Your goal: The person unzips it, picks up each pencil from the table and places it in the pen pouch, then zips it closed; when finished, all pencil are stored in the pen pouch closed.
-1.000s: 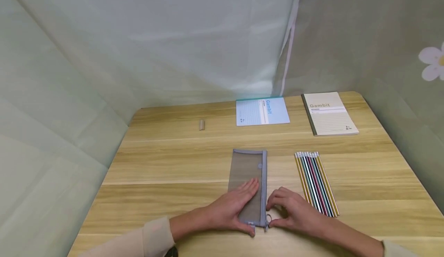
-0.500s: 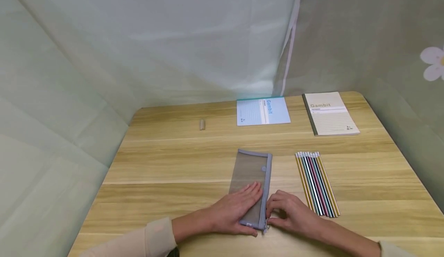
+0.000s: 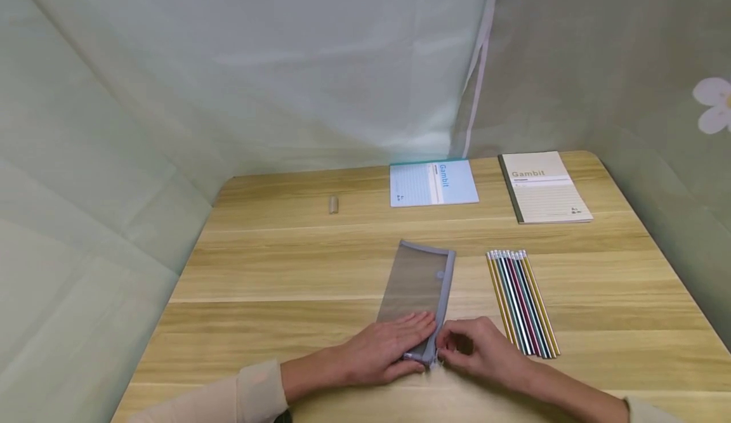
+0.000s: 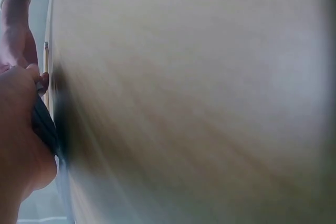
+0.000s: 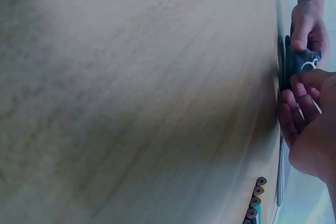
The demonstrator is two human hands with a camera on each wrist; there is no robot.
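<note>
A grey mesh zip pencil case (image 3: 415,283) lies at the middle front of the table, its far end tilted to the right. My left hand (image 3: 381,351) rests flat across its near part, fingers straight, the thumb by the near edge. At the case's near right corner, my right hand (image 3: 485,352) pinches the zipper pull (image 5: 308,66), whose ring shows in the right wrist view. The fingers partly cover the pull in the head view. To the right of that hand lie several pencils (image 3: 518,299) side by side, with white-capped ends pointing away.
A blue notebook (image 3: 414,185) and a cream notebook (image 3: 545,188) lie at the back of the wooden table (image 3: 274,264). Left of them is a small brownish-grey cylinder-like piece (image 3: 334,205). Fabric curtains (image 3: 320,74) enclose the back and sides.
The case has turned slightly clockwise, its far end moving right. My left hand has slid nearer to its front edge. My right hand has drawn the near corner slightly away from me.
</note>
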